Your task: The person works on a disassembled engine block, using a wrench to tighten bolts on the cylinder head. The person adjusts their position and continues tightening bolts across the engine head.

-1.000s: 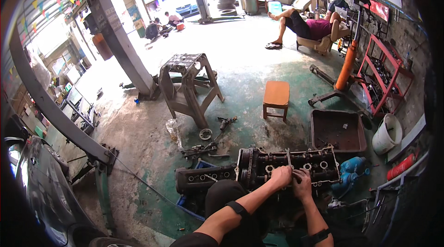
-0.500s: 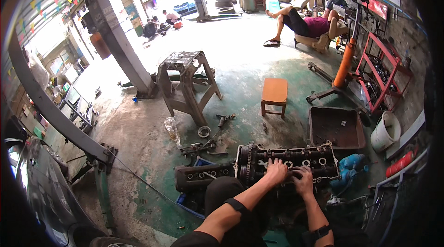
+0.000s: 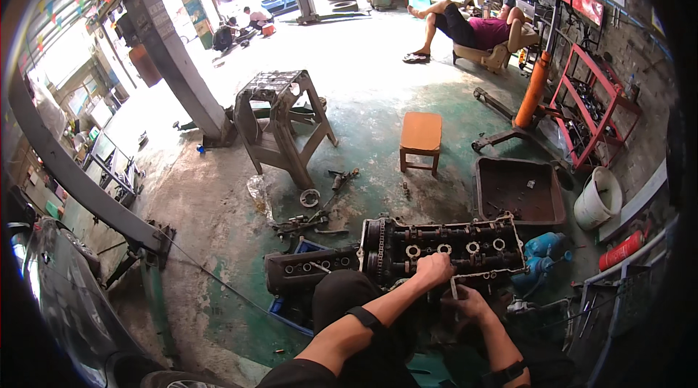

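An engine's cylinder head [image 3: 396, 246], dark and oily, lies before me with a timing chain [image 3: 375, 246] at its left end and several pale rings along its middle. My left hand [image 3: 434, 269] is closed at its near edge, and the fingertips are hidden, so I cannot tell what they grip. Just right and nearer, my right hand [image 3: 474, 305] is closed around a thin pale strip [image 3: 454, 288] standing upright by its fingers; its kind does not show. Left of the head, a dark valve cover [image 3: 291, 269] rests over a blue tray [image 3: 276, 306].
A black drip tray [image 3: 520, 202], blue bottles [image 3: 544, 253] and a white bucket [image 3: 598, 197] stand right. Beyond are a wooden stool [image 3: 421, 133], a grey step stand [image 3: 283, 126] and an orange hoist [image 3: 534, 90]. A person [image 3: 487, 32] reclines in a chair; a car [image 3: 65, 301] is left.
Both hands have drawn back toward me from over the cylinder head to its near edge. The right hand has dropped lower, and the pale strip now shows at it. The view has shifted slightly.
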The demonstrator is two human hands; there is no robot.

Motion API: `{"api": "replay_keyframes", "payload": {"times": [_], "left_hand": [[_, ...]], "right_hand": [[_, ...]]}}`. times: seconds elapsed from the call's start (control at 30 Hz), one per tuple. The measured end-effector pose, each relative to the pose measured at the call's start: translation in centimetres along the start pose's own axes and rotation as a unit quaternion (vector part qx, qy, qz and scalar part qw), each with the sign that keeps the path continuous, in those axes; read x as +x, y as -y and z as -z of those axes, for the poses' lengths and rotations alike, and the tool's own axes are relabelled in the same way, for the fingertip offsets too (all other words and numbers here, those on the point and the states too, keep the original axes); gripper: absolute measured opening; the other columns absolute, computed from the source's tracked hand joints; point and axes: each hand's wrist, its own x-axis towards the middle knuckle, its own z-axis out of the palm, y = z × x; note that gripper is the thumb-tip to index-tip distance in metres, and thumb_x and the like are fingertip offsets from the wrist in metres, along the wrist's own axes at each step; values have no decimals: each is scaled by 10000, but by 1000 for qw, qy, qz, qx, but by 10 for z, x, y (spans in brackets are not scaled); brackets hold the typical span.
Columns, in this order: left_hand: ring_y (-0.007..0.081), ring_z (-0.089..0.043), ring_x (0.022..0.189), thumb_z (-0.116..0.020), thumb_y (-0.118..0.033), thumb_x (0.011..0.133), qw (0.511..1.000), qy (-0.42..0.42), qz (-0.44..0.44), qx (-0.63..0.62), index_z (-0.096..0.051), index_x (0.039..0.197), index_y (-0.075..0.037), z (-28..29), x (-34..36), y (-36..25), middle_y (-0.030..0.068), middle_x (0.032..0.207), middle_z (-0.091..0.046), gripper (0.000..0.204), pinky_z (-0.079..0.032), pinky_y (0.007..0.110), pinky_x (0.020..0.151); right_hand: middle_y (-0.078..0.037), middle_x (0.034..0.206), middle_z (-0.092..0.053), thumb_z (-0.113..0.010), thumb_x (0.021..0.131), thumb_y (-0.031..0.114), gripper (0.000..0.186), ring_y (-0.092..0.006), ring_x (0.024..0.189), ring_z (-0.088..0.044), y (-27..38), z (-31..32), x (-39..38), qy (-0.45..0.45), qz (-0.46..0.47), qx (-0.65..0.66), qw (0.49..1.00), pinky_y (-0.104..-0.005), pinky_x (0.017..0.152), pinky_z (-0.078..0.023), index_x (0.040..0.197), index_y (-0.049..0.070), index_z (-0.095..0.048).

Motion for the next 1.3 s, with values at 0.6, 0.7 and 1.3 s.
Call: {"api": "replay_keyframes", "payload": {"times": [0.6, 0.7, 1.3], "left_hand": [[418, -632, 707, -569, -77, 724, 978, -123, -162, -37, -618, 710, -3, -22, 16, 19, 246, 736, -624, 91, -499, 495, 625], [407, -636, 691, -597, -95, 708, 977, -130, -164, -38, -611, 685, 3, -20, 15, 20, 239, 707, -625, 101, -504, 488, 609], [314, -681, 681, -605, -173, 734, 978, -122, -116, 125, -668, 688, -70, -15, -8, 4, 153, 709, -672, 129, -534, 401, 579]], "right_hand": [[-146, 999, -698, -721, 779, 107, 554, -210, 918, -668, 48, 55, 94, -170, 112, -162, 966, -338, 801, -522, 1285, 7, -520], [-142, 1029, -690, -653, 814, 99, 419, -233, 947, -657, 33, 25, 105, -81, 164, -252, 950, -325, 832, -508, 1217, 11, -578], [-193, 1118, -638, -602, 791, 44, 267, -316, 1099, -597, 20, 9, 77, -65, 253, -216, 941, -352, 929, -456, 1050, -2, -648]]}}
